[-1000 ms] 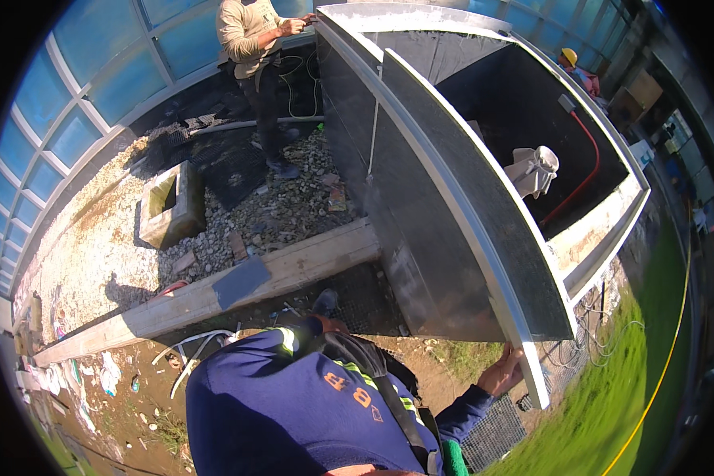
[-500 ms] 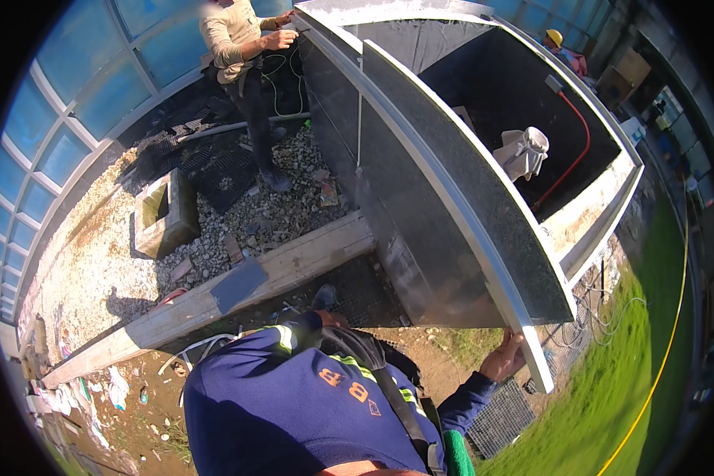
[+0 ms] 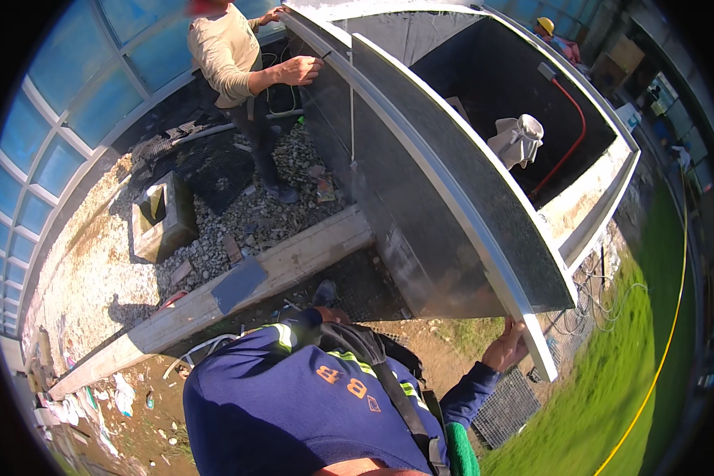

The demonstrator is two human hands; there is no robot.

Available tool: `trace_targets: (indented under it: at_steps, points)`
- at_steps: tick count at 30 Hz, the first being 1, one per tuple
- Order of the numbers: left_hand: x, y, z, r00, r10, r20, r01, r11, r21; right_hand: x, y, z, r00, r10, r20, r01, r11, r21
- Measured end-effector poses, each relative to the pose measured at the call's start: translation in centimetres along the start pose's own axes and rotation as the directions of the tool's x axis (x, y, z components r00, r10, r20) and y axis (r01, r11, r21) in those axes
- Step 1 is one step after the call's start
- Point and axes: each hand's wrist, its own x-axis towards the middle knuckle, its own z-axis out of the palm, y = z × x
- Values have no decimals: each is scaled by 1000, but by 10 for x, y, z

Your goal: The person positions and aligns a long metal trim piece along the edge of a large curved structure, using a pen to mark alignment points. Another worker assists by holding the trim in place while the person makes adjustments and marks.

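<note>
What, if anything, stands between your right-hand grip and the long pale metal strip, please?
Nothing visible does: the right-hand grip is against the metal strip near its lower end, just below the dark panel in this view, and no object shows between them.

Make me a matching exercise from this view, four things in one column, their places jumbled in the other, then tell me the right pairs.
1. Box
2. Red hose
3. Wearer's right hand
4. Grey patch

A. Against a dark wall
B. On a beam
C. On gravel
D. At the metal strip, near its lower end

Pairs: 1-C, 2-A, 3-D, 4-B
</note>
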Motion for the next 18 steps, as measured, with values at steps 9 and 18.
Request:
trace_targets:
  at_steps: [9, 18]
  points:
    - [7, -11, -7, 1000, -5, 15, 5, 1000, 19, 3, 10, -7, 1000, -18, -25, 19, 1000, 20]
    - [-23, 67, -153, 808, 182, -560, -309, 941, -140, 4, 13, -8, 1000, -17, -15, 17, 999, 32]
